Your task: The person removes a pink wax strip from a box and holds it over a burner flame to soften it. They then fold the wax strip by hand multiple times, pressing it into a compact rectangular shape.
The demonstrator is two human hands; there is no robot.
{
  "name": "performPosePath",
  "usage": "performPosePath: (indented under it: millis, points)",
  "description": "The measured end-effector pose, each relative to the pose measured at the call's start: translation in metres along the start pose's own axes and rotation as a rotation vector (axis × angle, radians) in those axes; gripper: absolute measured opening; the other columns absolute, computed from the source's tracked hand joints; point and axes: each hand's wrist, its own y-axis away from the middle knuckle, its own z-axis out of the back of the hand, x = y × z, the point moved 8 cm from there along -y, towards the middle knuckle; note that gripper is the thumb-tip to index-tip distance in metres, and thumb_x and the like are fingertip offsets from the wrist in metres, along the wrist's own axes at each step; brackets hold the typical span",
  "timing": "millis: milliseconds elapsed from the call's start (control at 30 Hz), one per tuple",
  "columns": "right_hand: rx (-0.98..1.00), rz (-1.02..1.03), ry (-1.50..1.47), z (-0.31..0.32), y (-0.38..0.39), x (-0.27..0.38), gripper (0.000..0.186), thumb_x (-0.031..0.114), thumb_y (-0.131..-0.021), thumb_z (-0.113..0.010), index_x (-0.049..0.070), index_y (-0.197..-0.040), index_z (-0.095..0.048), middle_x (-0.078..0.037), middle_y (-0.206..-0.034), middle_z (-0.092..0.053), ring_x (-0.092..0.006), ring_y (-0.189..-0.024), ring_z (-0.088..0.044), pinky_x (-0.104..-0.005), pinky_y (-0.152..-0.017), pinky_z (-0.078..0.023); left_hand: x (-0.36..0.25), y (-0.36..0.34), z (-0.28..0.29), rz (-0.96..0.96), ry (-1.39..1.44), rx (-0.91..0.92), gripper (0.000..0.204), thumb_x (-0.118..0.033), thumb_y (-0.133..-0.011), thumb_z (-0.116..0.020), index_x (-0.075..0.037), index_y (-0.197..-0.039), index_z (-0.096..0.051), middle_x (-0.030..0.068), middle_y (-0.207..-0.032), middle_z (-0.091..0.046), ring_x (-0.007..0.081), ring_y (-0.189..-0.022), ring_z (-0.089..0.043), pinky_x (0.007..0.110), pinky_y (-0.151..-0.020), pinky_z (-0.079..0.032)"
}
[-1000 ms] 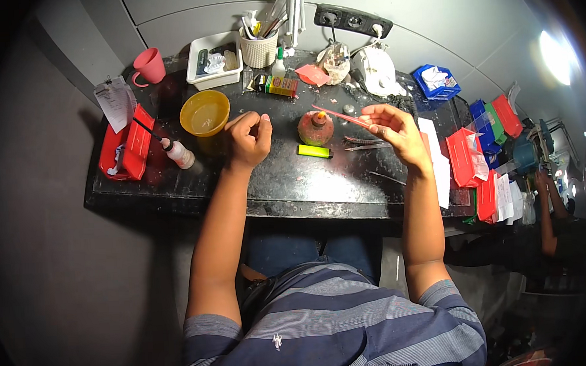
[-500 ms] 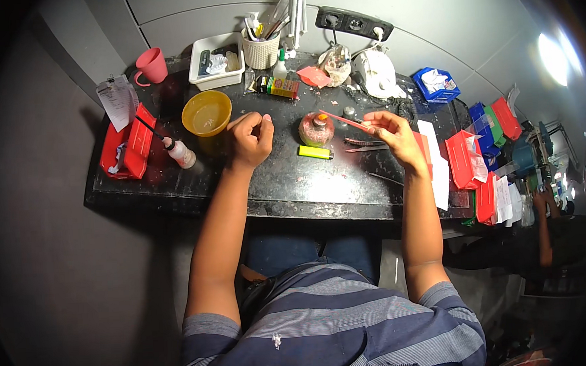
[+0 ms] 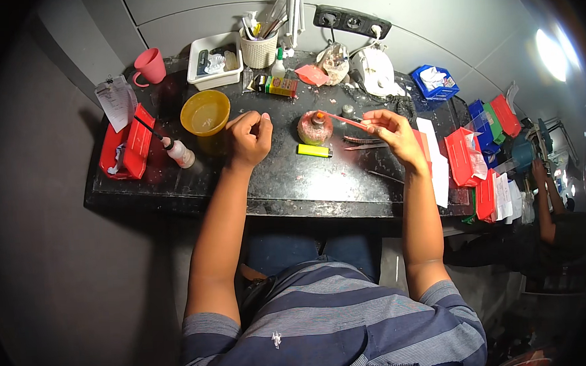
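Head view: I'm using the pink round lump [image 3: 314, 128] at mid-table as my landmark. Right hand [image 3: 388, 133] sits just right of it, grip pinched on a thin red stick [image 3: 342, 119], whose far tip reaches the top of the lump; my guess is it's held long and shallow so the hand stays off the lump. Left hand [image 3: 249, 137] is just left of the lump, curled into a loose fist with thumb against fingers. I can't tell whether anything small is inside it. It rests on the dark table [image 3: 293, 183], probably bracing.

Counts:
- one yellow lighter [image 3: 314, 151], lying just in front of the lump, within reach of either hand
- one yellow bowl [image 3: 204, 113], left of the lump beyond the left hand
- one small white bottle [image 3: 179, 152], left of the bowl, tilted
- one pink mug [image 3: 150, 65], far left at the back
- one white basket of tools [image 3: 260, 50], behind the lump
- two thin tools [image 3: 364, 143] lying right of the lump, under the right hand
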Motion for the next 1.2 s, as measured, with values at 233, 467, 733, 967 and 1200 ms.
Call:
performPosePath:
  millis: [233, 467, 733, 967, 1200]
  points:
    - [-0.007, -0.02, 0.026, 0.003, -0.003, -0.007, 0.032, 0.006, -0.095, -0.067, -0.007, -0.124, -0.065, -0.013, -0.113, -0.073, -0.0168, -0.107, -0.07, -0.0307, -0.1, -0.053, 0.001, 0.001, 0.0, 0.015, -0.013, 0.007, 0.035, -0.005, -0.091, -0.068, -0.002, -0.064, -0.045, 0.0116, -0.056, -0.05, 0.0256, -0.047, -0.048, 0.037, -0.047, -0.033]
    - [-0.003, -0.018, 0.044, 0.004, -0.003, -0.008, 0.033, 0.002, -0.094, -0.065, -0.007, -0.125, -0.064, -0.013, -0.113, -0.072, -0.0176, -0.106, -0.071, -0.0313, -0.099, -0.054, -0.001, 0.0, 0.002, -0.015, -0.004, -0.019, 0.035, -0.005, -0.091, -0.068, -0.002, -0.064, -0.045, 0.0117, -0.057, -0.05, 0.0262, -0.047, -0.049, 0.038, -0.047, -0.034]
    - [-0.006, -0.007, 0.045, 0.004, 0.004, -0.007, 0.033, 0.002, -0.093, -0.066, -0.007, -0.126, -0.064, -0.012, -0.115, -0.071, -0.0168, -0.107, -0.07, -0.0317, -0.1, -0.054, 0.002, 0.001, 0.002, 0.011, -0.023, -0.007, 0.035, -0.006, -0.091, -0.068, -0.003, -0.064, -0.046, 0.0114, -0.056, -0.051, 0.0261, -0.047, -0.049, 0.038, -0.047, -0.034]
    - [0.001, 0.04, -0.001, -0.004, 0.01, 0.022, 0.035, 0.005, -0.093, -0.071, -0.006, -0.125, -0.065, -0.011, -0.115, -0.072, -0.0163, -0.108, -0.068, -0.0311, -0.1, -0.053, 0.004, 0.001, 0.001, 0.007, -0.003, -0.013, 0.036, -0.006, -0.091, -0.068, -0.003, -0.064, -0.045, 0.0112, -0.056, -0.05, 0.0257, -0.047, -0.049, 0.037, -0.047, -0.034]
    - [0.043, 0.039, -0.052, -0.016, 0.016, 0.047, 0.039, 0.011, -0.092, -0.077, -0.005, -0.125, -0.065, -0.012, -0.116, -0.072, -0.0169, -0.111, -0.067, -0.0322, -0.101, -0.052, 0.002, 0.001, 0.004, 0.005, 0.0, -0.032, 0.037, -0.005, -0.093, -0.067, -0.002, -0.064, -0.045, 0.0094, -0.056, -0.048, 0.021, -0.047, -0.044, 0.036, -0.048, -0.032]
